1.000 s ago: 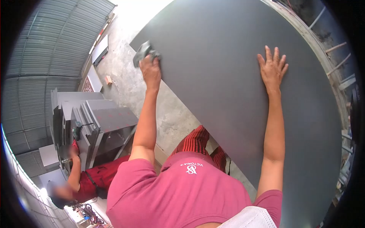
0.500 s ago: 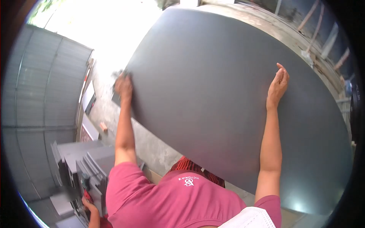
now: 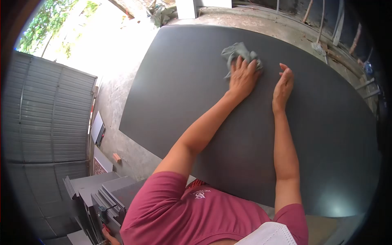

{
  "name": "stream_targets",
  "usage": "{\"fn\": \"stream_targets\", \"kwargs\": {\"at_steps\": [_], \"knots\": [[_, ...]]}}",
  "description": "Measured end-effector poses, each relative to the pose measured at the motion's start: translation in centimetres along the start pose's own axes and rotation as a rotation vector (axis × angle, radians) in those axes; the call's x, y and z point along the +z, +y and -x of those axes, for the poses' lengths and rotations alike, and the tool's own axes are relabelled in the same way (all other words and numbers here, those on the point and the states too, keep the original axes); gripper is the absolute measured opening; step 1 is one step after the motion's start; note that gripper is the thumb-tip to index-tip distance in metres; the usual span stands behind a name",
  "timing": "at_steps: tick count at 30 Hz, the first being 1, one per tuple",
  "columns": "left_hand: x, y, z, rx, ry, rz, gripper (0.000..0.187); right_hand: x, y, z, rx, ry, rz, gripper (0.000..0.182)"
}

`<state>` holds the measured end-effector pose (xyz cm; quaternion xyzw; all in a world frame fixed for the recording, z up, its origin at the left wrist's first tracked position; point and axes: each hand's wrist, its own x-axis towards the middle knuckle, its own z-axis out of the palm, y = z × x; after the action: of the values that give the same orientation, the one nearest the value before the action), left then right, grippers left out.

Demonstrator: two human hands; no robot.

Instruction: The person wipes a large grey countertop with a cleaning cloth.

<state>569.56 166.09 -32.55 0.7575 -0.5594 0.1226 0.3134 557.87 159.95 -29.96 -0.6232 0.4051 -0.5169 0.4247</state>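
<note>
Filling most of the view, the dark grey panel (image 3: 196, 94) spreads from 9 o'clock to 4 o'clock above a concrete floor (image 3: 122, 147). At 7 o'clock a stack of grey boards (image 3: 110, 196) stands, well apart from the hands. The left hand (image 3: 243, 77) lies near 12 o'clock on the panel, fingers spread and pressing down on a crumpled grey cloth (image 3: 237, 53). Just beside it, toward 1 o'clock, the right hand (image 3: 283, 83) rests on the panel, fingers together, holding nothing.
</note>
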Motion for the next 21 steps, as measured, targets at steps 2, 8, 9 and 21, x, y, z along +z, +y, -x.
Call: {"fn": "stream_targets", "kwargs": {"at_steps": [2,8,9,21], "knots": [[2.5,-0.6,-3.9,0.037,-0.006,0.008,0.038,0.1,0.3,-0.2,-0.025,-0.027,0.040,0.047],[7.4,-5.7,-11.8,-0.020,0.054,0.042,0.034,0.7,0.0,-0.4,-0.051,-0.098,0.153,0.050],[7.9,-7.2,-12.2,-0.029,0.114,0.003,0.035,0.9,0.0,-0.3,-0.042,-0.101,0.156,0.050],[-13.4,-41.2,7.3,-0.526,0.131,-0.715,0.038,1.2,-0.2,-0.1,-0.095,-0.141,0.205,0.049]]}}
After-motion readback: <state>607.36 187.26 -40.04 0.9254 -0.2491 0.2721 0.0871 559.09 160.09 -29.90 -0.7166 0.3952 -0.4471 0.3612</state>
